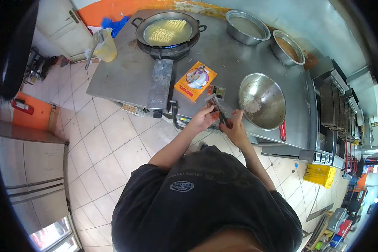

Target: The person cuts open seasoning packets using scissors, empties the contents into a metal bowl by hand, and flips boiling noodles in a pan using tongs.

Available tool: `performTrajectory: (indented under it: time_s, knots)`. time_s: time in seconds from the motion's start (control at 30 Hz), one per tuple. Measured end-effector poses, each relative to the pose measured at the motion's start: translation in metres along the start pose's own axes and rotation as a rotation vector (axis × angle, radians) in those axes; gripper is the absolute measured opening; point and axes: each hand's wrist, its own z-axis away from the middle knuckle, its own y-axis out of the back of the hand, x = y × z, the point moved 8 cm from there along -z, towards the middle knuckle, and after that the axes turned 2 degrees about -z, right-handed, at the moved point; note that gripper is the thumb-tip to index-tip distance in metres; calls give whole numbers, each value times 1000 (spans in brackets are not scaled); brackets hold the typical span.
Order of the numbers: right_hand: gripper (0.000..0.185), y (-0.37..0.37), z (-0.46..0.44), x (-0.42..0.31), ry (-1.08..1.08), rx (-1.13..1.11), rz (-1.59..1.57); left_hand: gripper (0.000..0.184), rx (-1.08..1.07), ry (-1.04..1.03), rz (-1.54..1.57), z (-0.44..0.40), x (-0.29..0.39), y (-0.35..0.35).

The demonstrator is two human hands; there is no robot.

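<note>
At the surface (230, 63), holding a sachet (212, 101) in the left hand (203, 119), scissors (223, 120) in the right hand (236, 130), apparently snipping it open; next, calls for a clean cut

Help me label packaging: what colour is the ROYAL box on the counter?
The box is mostly yellow-orange; the head view shows it best.

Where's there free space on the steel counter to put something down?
Mostly bare counter lies between the jug and burner, and between the wok and larger basin. It's crowded between the orange box and steel bowl: small packet, left hand, right hand.
</note>
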Motion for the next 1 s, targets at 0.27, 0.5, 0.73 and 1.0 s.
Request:
performTrajectory:
  time_s: [0.27,0.5,0.73,1.0]
  knots:
    - [53,-1,-2,-4,0,-13,118,32,6,19,-10,2,-2,3]
    - [53,-1,-5,5,13,0,48,29,-22,37,17,5,0,2]
    - [51,-4,-6,-5,-15,-18,55,28,-17,49,13,6,2,-5]
    - [50,-5,-10,7,17,-3,150,29,-25,76,-4,1,-9,12]
